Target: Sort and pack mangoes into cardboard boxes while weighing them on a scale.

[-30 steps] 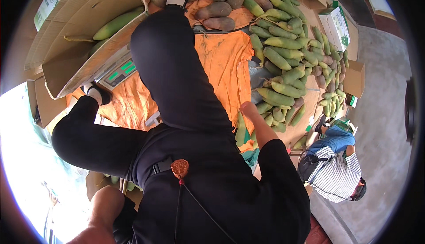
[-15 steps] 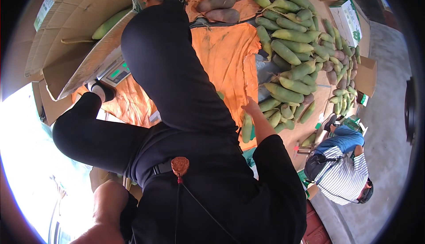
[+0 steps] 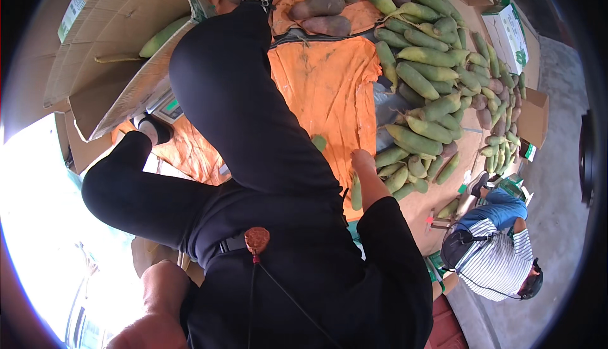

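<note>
I sit with my black-trousered legs [image 3: 253,115] stretched over an orange cloth [image 3: 329,89]. My right forearm reaches down to the cloth, and my right hand [image 3: 363,159] rests at the near edge of a pile of long green vegetables [image 3: 418,96]. Its fingers are hidden against the cloth. A green vegetable [image 3: 356,191] lies right beside that wrist, and a small green piece [image 3: 318,141] sits by my thigh. Only my left forearm [image 3: 158,292] shows at the lower left; the hand itself is hidden.
Brown tubers [image 3: 323,4] lie at the far end of the cloth. Open cardboard boxes [image 3: 107,51] stand on the left, one holding a green vegetable [image 3: 163,36]. A scale [image 3: 170,105] sits by my left foot. Another person in a striped shirt [image 3: 500,260] crouches at the lower right.
My right hand has crept a little further along the cloth toward the green pile. The view has shifted slightly; my legs keep their pose.
</note>
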The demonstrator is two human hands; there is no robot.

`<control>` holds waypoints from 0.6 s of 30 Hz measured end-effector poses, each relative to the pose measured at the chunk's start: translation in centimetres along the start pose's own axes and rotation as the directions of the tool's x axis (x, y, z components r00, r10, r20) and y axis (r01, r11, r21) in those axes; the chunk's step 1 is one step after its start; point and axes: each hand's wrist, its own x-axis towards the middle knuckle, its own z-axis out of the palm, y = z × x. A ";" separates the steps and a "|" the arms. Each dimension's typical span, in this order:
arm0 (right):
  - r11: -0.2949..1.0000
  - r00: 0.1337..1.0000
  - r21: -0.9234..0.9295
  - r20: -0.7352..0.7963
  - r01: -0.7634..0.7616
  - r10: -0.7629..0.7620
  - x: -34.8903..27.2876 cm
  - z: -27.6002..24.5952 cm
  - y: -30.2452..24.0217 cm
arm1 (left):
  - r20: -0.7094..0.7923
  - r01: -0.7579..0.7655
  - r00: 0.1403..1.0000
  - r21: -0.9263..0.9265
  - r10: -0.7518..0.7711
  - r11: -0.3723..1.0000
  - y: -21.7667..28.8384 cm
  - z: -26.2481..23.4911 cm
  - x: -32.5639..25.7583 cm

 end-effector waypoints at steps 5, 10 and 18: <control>0.892 0.974 0.434 -0.223 0.127 -0.031 1.2 2.0 4.7 | -0.044 -0.029 0.999 -0.083 0.026 0.996 -1.1 -0.7 -0.5; 0.077 0.963 0.995 0.047 -0.070 0.266 -1.7 -0.8 0.8 | -0.048 -0.081 0.996 -0.075 0.077 0.994 1.4 -2.8 -0.7; 0.180 0.908 0.943 -0.321 0.279 0.271 -2.5 -10.5 -0.6 | -0.139 -0.179 0.977 -0.130 0.161 0.975 1.6 -7.0 -1.0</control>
